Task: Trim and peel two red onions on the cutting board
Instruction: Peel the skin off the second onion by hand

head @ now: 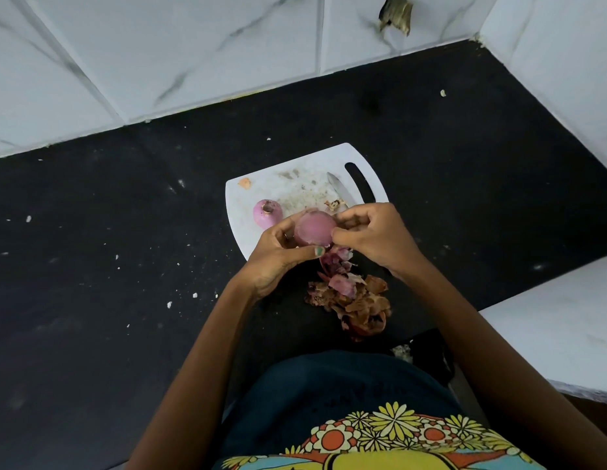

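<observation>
A white cutting board point(261, 188) lies on the black counter. My left hand point(278, 252) grips a red onion point(315, 228) just above the board's near edge. Its purple flesh is bare on the side that faces me. My right hand point(373, 235) pinches the skin at the onion's right side. A second red onion point(266, 213), peeled with a cut end up, rests on the board to the left. A knife point(341, 189) lies on the board behind my right hand, its handle hidden.
A heap of dry brown and purple onion skins point(352, 296) sits on the counter in front of the board. A marble-tiled wall point(193, 56) runs behind. A white ledge point(559, 334) rises at the right. Small crumbs dot the black counter point(108, 232).
</observation>
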A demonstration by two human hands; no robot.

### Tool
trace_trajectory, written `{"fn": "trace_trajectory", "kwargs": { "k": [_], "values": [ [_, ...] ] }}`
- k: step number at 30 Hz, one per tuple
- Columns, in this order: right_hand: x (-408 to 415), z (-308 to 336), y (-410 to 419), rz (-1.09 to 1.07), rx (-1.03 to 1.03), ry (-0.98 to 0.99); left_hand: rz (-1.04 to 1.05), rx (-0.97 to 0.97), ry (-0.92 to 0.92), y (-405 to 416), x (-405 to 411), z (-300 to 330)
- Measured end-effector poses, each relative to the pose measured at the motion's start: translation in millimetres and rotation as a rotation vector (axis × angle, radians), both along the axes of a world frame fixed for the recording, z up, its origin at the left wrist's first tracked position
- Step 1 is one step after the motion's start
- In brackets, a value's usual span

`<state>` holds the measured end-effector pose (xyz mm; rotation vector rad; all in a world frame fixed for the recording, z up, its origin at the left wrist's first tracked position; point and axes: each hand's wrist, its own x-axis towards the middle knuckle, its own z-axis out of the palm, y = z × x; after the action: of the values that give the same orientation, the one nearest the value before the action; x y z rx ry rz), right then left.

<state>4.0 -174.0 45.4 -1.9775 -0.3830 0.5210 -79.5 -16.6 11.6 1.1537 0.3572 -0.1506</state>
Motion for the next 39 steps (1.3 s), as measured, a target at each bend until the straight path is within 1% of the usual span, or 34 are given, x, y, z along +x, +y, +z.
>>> {"fn": "trace_trajectory", "kwargs": {
  "k": [4, 8, 11, 15, 18, 20, 26, 30, 39],
  "values": [
    [-0.6, -5.4, -4.6, -0.106, 0.078, 0.023, 0.006, -0.02, 0.014, 0.0, 0.4, -1.3],
    [-4.8, -7.2, -5.3, -0.091, 0.123, 0.025, 0.043, -0.035, 0.029, 1.7, 1.0, -4.5],
    [-9.4, -9.5, -4.9, -0.131, 0.151, 0.004, 0.042, -0.029, 0.025, 1.3, 1.7, -3.1],
    [-9.8, -11.2, -4.9, -0.112, 0.081, -0.042, -0.002, 0.003, 0.049, 3.0, 2.3, -1.9],
    [-10.3, -4.5, -4.8, 0.002, 0.053, -0.078, -0.066, 0.192, -0.002, 2.5, 2.9, -1.9],
    [-10.8, -2.0, -4.5, 0.074, 0.029, -0.109, -0.085, 0.259, -0.022, 1.3, 3.8, -1.3],
    [-7.2, 1.3, -4.7, 0.132, -0.056, -0.157, -0.147, 0.324, -0.051, 3.2, 6.0, -0.6],
    [-1.0, 5.7, -7.4, 0.159, -0.086, -0.137, -0.176, 0.321, -0.043, 5.4, 5.8, -3.3],
    [-4.6, 4.3, -4.2, 0.177, -0.135, -0.194, -0.195, 0.353, -0.038, 5.3, 6.2, -6.6]
  ]
}}
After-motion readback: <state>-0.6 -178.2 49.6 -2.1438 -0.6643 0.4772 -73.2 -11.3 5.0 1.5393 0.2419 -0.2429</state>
